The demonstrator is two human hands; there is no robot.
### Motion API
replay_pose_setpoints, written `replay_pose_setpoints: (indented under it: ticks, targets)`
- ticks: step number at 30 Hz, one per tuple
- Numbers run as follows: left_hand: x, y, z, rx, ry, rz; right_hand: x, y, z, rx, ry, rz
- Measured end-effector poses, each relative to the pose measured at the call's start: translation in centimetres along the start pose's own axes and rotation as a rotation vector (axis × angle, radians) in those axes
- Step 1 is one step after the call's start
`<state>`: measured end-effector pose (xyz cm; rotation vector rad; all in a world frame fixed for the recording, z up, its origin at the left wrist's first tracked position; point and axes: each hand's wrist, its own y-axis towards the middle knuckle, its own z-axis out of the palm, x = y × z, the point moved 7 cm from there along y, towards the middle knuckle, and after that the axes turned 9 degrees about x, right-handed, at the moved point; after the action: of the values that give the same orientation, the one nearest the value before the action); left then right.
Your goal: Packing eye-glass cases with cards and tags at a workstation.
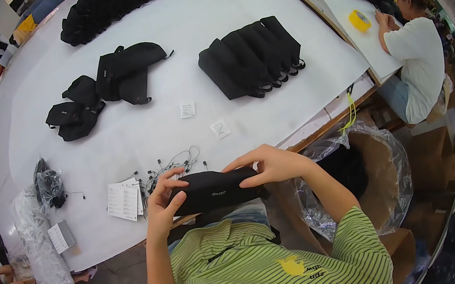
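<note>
A black soft fabric pouch is stretched level at the table's near edge, small pale lettering on its front. Gripping its left end is my left hand, thumb in front and fingers over the top. My right hand pinches the other end between thumb and fingers. Just beyond the pouch lies a tangle of black tag strings with small dark fasteners. Printed white hang tags are stacked beside my left hand. Two small white labels, one a square label and the other a tilted label, lie farther out.
A row of black pouches and a loose black pile lie on the white table. Plastic wrap covers the left edge. At right stands a plastic-lined carton; beyond it a co-worker sits near yellow tape.
</note>
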<state>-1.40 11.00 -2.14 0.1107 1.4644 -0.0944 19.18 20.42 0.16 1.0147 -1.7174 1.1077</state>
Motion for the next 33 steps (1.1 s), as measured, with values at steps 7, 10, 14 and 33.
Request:
replay_pose_setpoints:
  ticks: [7, 10, 14, 33]
  targets:
    - [-0.4, -4.7, -7.5, -0.532, 0.798, -0.128, 0.4, -7.1, -17.3, -0.891, -0.248, -0.041]
    - [1.5, -9.2, -12.3, -0.726, 1.065, -0.205, 0.7, -10.9, -24.5, -1.378, -0.530, -0.038]
    - [4.5, -13.1, -16.1, -0.839, 1.223, -0.409, -4.0, -10.6, -29.6, -1.534, -0.866, 0.039]
    - [1.5, -9.9, -14.7, -0.766, 0.901, -0.455, -1.9, -1.3, -8.4, -1.013, -0.719, -0.123]
